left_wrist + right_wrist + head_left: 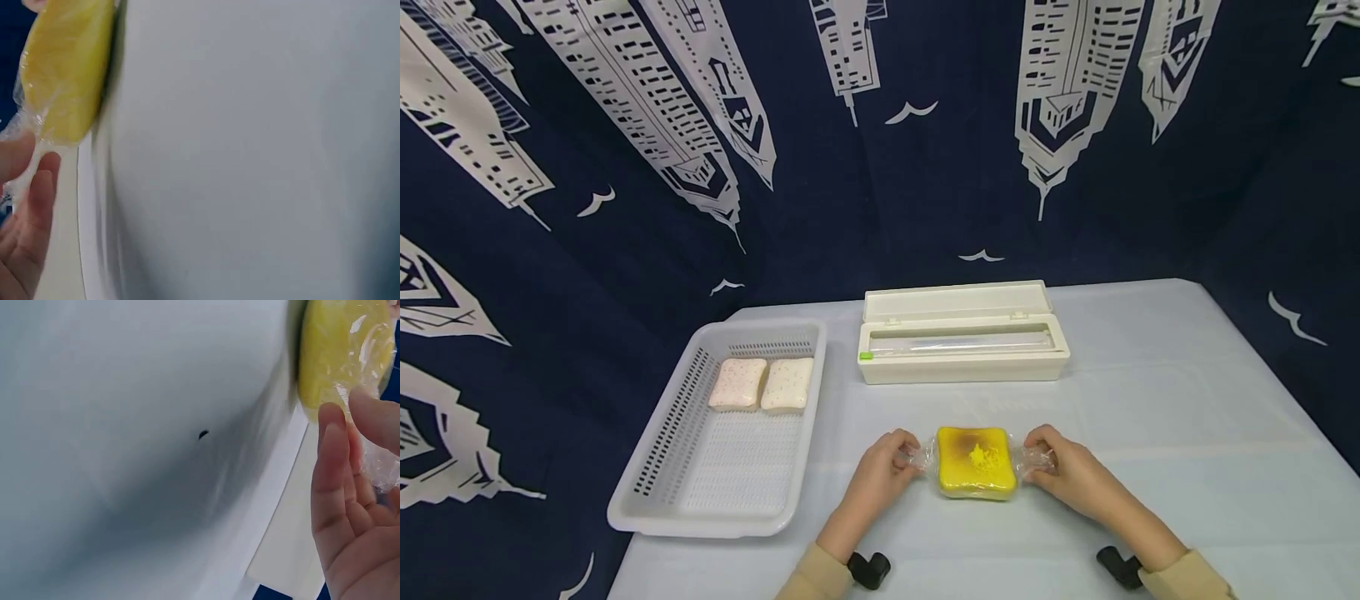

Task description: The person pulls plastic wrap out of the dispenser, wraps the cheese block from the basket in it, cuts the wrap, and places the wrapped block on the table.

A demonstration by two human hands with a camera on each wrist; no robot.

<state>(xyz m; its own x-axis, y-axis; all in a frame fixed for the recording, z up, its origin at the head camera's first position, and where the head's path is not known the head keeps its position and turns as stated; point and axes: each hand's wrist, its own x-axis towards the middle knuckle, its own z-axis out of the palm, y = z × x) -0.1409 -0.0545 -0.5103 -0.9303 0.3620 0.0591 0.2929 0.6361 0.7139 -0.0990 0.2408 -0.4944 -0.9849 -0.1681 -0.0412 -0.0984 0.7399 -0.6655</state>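
A yellow, square, bread-like piece with a browned patch on top lies between my hands, wrapped in clear plastic film. The film is gathered into a bunched end on each side. My left hand pinches the left film end between thumb and fingers. On the other side my right hand pinches the right film end. Both wrist views show the yellow piece under shiny, wrinkled film, with thumb and fingertips close against its edge.
A white perforated basket stands at the left, holding two pale speckled square pieces. Behind my hands is an open cream film dispenser box with its lid raised. The white table meets a dark blue patterned cloth at the back.
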